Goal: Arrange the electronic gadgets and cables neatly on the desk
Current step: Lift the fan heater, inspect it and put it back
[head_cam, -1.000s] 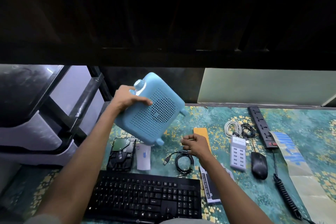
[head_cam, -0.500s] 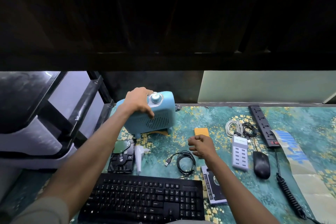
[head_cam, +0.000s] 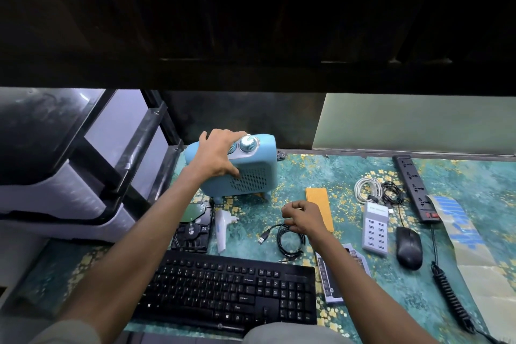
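Observation:
A blue heater (head_cam: 251, 176) with two knobs stands upright on its feet at the desk's back left. My left hand (head_cam: 217, 156) lies over its top, thumb on the front grille, fingers spread and the little finger lifted. My right hand (head_cam: 303, 218) hovers mid-desk with its fingers curled, the fingertips at the top of a coiled black USB cable (head_cam: 290, 241). An orange flat case (head_cam: 318, 198) lies partly under that hand. A black keyboard (head_cam: 229, 292) sits in front.
A bare hard drive (head_cam: 194, 227) and a white plug adapter (head_cam: 223, 227) lie left of the cable. To the right are a white multi-port charger (head_cam: 375, 229), black mouse (head_cam: 409, 247), white and black cable coils (head_cam: 367, 188), a power strip (head_cam: 416, 187) and a drive caddy (head_cam: 331, 285).
My left hand brought the blue heater down from mid-air and stood it upright at the back left; its fingers have now spread. My right hand dropped slightly toward the black cable.

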Demonstrator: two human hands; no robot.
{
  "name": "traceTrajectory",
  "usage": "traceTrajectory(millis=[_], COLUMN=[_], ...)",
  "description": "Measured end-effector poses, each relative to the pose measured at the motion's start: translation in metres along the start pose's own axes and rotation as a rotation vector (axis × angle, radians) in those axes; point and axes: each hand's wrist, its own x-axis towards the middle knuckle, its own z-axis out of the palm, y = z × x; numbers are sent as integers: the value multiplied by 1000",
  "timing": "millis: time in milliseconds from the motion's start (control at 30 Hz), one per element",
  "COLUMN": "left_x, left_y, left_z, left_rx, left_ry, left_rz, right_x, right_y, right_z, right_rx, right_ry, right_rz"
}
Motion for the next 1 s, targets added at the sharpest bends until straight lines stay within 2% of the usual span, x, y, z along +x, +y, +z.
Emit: traceTrajectory(millis=[100, 267, 500, 600, 867, 1000], left_x=[-2, 7, 5, -2, -11, -9], left_y=[3, 3, 10, 10, 15, 12], left_z=[-2, -26, -30, -21, -9, -2], left_rx=[-26, -51, 88, 136, 77, 75], left_ry=[-32, -195, -298, -253, -73, 82], left_rz=[-16, -47, 14, 2, -60, -98], right_x=[-2, -8, -15, -19, -30, -33], right_y=[1, 5, 6, 10, 10, 12], right_z=[1, -1, -8, -6, 6, 7], right_rx=[-5, 19, 34, 28, 7, 25], right_ry=[-2, -25, 37, 15, -3, -20], right_rz=[6, 19, -1, 1, -11, -17])
